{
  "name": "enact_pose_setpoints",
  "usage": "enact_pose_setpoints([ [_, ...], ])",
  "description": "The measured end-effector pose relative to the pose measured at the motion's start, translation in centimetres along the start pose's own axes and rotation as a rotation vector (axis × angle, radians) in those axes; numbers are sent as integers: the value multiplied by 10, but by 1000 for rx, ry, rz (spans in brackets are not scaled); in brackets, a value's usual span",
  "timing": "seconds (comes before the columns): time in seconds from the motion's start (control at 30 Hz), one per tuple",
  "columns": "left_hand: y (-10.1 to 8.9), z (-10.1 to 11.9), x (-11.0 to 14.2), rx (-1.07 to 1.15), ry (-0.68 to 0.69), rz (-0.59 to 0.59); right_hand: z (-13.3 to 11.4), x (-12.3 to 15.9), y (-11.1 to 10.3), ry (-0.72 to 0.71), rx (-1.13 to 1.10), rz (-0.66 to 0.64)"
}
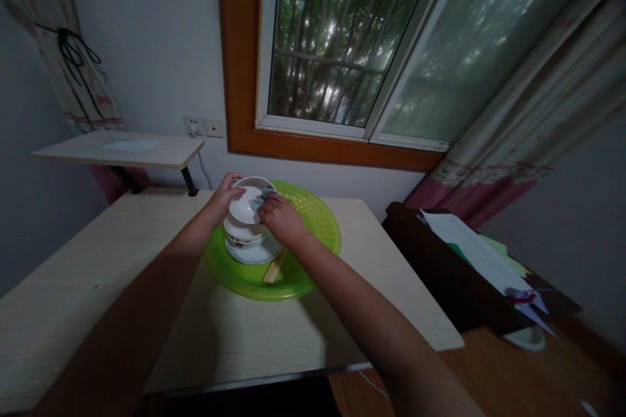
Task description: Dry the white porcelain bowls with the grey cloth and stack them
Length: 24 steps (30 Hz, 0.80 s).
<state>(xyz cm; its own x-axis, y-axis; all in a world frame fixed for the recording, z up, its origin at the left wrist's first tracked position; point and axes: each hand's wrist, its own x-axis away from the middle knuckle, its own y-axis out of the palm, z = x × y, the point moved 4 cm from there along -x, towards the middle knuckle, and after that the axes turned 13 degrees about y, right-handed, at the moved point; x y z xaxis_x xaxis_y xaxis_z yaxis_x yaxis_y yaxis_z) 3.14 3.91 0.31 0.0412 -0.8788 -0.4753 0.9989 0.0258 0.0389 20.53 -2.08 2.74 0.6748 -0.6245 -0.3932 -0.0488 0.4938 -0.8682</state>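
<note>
A stack of white bowls (244, 234) sits on a white plate (254, 253) inside a round green basin (313, 221) on the light wooden table (98, 287). My left hand (223, 197) grips the rim of the top bowl (244, 203) on its left side. Pressed into that bowl from the right, my right hand (280, 220) is closed on a small grey cloth (264, 195). A pair of wooden chopsticks (274, 267) lies in the basin by the plate.
A small raised shelf (122, 148) stands at the table's back left, under a wall socket (203, 126). A dark cabinet (450, 280) with papers (479, 247) stands to the right. Window and curtains are behind.
</note>
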Motion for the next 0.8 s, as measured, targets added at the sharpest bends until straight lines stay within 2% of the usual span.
enact_pose_setpoints([
  [0.1,3,-3,-2,-56,11,-21,2,-2,5,46,13,-6],
  [0.3,9,1,-2,-161,139,-87,1,1,7,103,-58,-38],
  [0.43,9,3,0,-226,203,-120,-4,4,11,80,-196,-114],
  [0.63,10,7,3,-269,245,-160,-10,7,15,3,-420,-114],
  [0.8,12,11,5,-296,255,-185,-12,5,17,6,-434,-100],
])
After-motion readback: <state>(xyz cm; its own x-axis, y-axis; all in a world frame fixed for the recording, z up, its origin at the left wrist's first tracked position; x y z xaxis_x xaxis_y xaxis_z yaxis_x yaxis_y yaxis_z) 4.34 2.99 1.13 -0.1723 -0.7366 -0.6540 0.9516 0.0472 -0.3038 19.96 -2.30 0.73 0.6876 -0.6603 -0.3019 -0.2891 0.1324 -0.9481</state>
